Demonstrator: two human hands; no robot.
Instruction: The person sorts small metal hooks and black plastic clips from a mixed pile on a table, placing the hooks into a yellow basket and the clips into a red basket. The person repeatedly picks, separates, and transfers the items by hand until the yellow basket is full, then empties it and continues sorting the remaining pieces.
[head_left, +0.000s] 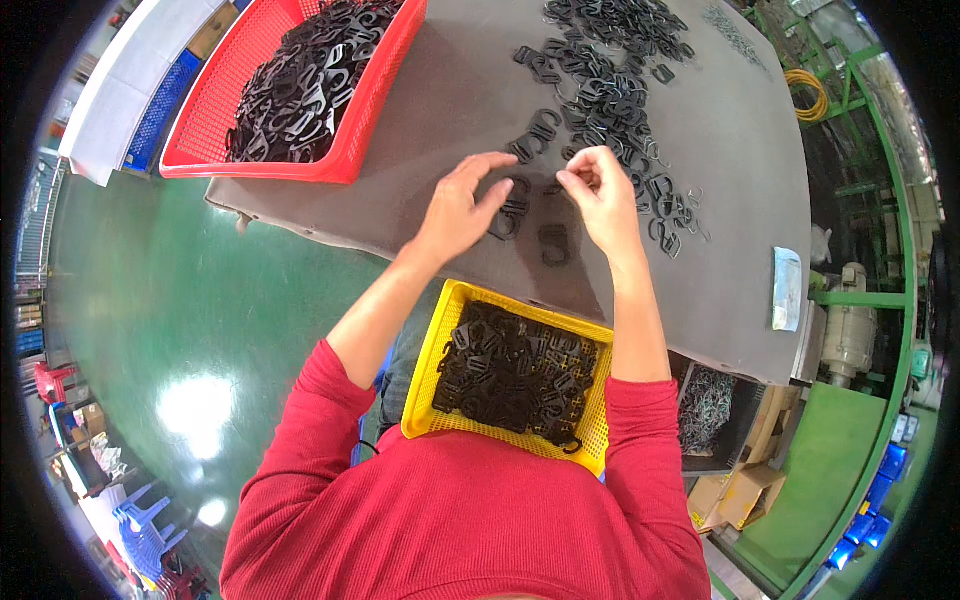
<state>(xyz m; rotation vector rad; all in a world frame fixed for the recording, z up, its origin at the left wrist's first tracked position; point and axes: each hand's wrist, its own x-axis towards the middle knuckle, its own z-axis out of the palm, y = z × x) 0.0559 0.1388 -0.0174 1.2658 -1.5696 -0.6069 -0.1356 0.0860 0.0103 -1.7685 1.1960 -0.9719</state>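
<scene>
On the grey-brown table my left hand is spread, thumb and fingers apart. Its fingertips come close to a small group of black plastic hooks, and another few black hooks lie beside its thumb. Facing it, my right hand has its fingers curled in a pinch; what they hold, if anything, is too small to make out. Below and between the hands a single black hook rests on the table. A long pile of black hooks with metal wire pieces stretches away beyond my right hand.
A yellow basket of black hooks sits against my body below the table edge. At the far left stands a red basket heaped with black hooks. A pale blue packet lies near the right edge; a box of metal wires is below.
</scene>
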